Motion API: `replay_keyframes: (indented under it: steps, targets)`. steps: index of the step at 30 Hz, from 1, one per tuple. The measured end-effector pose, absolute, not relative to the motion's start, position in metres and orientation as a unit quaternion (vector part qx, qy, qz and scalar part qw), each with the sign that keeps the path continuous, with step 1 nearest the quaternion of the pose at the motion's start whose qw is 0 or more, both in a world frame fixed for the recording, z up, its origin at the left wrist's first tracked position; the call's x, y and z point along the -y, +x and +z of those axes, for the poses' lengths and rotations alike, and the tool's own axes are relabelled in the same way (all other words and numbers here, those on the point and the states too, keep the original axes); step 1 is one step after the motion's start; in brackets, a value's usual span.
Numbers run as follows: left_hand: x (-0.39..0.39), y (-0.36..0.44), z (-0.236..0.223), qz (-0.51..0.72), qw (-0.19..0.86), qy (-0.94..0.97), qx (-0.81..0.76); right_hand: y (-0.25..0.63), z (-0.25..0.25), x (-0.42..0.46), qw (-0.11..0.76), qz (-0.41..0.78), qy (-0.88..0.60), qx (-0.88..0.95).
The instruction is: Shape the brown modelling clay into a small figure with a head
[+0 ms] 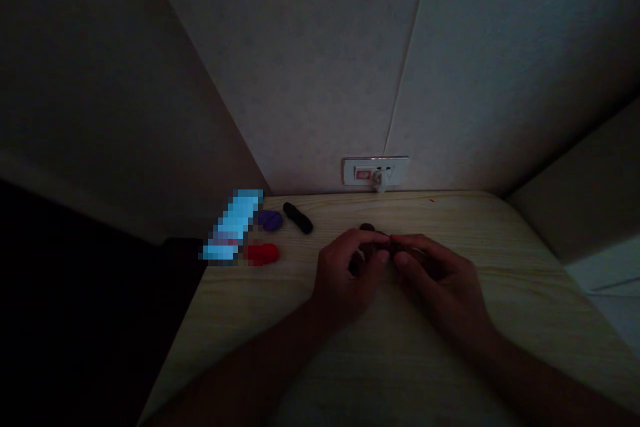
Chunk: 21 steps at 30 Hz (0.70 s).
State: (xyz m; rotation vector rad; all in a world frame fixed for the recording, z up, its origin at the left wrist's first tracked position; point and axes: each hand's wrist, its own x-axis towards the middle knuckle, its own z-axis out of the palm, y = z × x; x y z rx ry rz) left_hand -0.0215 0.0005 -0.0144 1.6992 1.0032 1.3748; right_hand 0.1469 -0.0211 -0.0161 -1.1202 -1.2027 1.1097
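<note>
The scene is dim. My left hand [345, 277] and my right hand [437, 280] meet over the middle of a light wooden table [500, 320]. Both have their fingers curled and pinched together on a small dark object [367, 228] between them, which is too dark to name. Most of that object is hidden behind my fingers.
At the table's far left lie a red piece [263, 253], a purple piece [270, 219], a black oblong piece [298, 217] and a blurred bright blue item [233, 225]. A wall socket [375, 171] with something plugged in sits above the table's back edge. Walls close in behind and on both sides.
</note>
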Motion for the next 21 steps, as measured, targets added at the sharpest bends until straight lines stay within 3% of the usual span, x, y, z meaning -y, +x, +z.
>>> replay_keyframes:
  steps: [3, 13, 21]
  targets:
    - [-0.0002, -0.0212, -0.0160, 0.525, 0.396, 0.639, -0.398, 0.1469, -0.0165, 0.0223, 0.548, 0.469, -0.479, 0.500]
    - [-0.0031, -0.0241, -0.0169, 0.528, 0.334, 0.666, -0.408, 0.1422, -0.0120, 0.0216, 0.551, 0.498, -0.467, 0.481]
    - [-0.0033, -0.0240, -0.0202, 0.512, 0.367, 0.662, -0.405, 0.1420, -0.0129, 0.0214, 0.572, 0.488, -0.443, 0.488]
